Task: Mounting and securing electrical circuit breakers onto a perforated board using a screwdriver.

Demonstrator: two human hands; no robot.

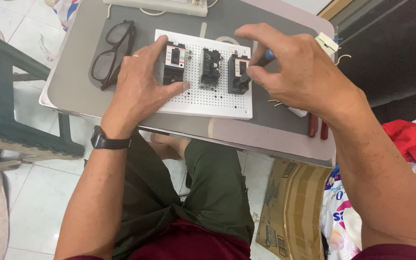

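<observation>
White perforated board (208, 98) lies flat on the grey bench (73, 86), roughly centred in front of us. We see three black breakers mounted on it in a row: left breaker (174, 63), middle breaker (210, 68), right breaker (237, 73).

Our left hand (138, 84) rests spread on the board's left part, thumb and fingers straddling the left breaker, pressing rather than gripping. Our right hand (297, 72) pinches a screwdriver (258, 63) with a blue and black handle, fingers closed narrow round it, its tip on the right breaker, probably at a terminal screw, though the tip is too small to tell.

We judge the board stiff, light, hard plastic, apt to slide on the smooth bench, so best held flat by an edge or pressed down. Breakers look boxy, rigid and blocky enough to grip by the sides.

Black glasses (112, 53) lie left of the board. Red-handled pliers (318, 127) sit near the bench's right edge, with small wire offcuts (275, 102) beside the board.
</observation>
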